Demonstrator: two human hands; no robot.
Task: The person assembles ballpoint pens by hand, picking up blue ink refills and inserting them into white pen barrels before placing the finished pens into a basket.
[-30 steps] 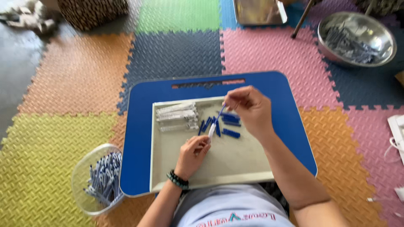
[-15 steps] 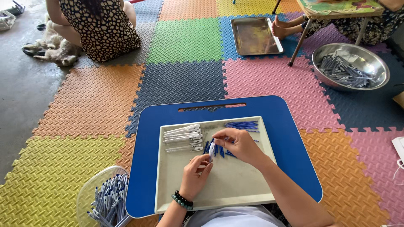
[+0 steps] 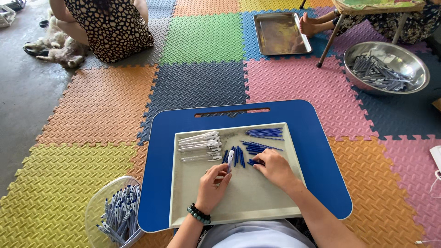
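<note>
The left hand (image 3: 212,183) pinches a small white pen barrel (image 3: 230,160) between thumb and fingertips, holding it upright just above the cream tray (image 3: 239,202), while the right hand (image 3: 274,169) lies curled over a few loose blue parts (image 3: 253,161), its fingertips pressed down on them as if picking one out; whether it has one in its grip I cannot tell. The risk I see is in how small and slippery these pieces look: a loose pinch could let the barrel tip and roll into the blue pieces (image 3: 239,156) scattered just beside it, and a sweep of the right wrist could scatter the neat bundle of thin blue refills (image 3: 264,133) near the tray's far edge, or mix them with the row of clear-and-white barrels (image 3: 200,146) to the left. The tray sits on a blue lap desk (image 3: 161,183), so a nudge of the knees might slide everything. The barrel itself is short, pale and glossy. Beside the desk, a clear tub (image 3: 98,216) holds finished blue-and-white pens (image 3: 120,216); farther off, a steel bowl (image 3: 415,62) holds more.
</note>
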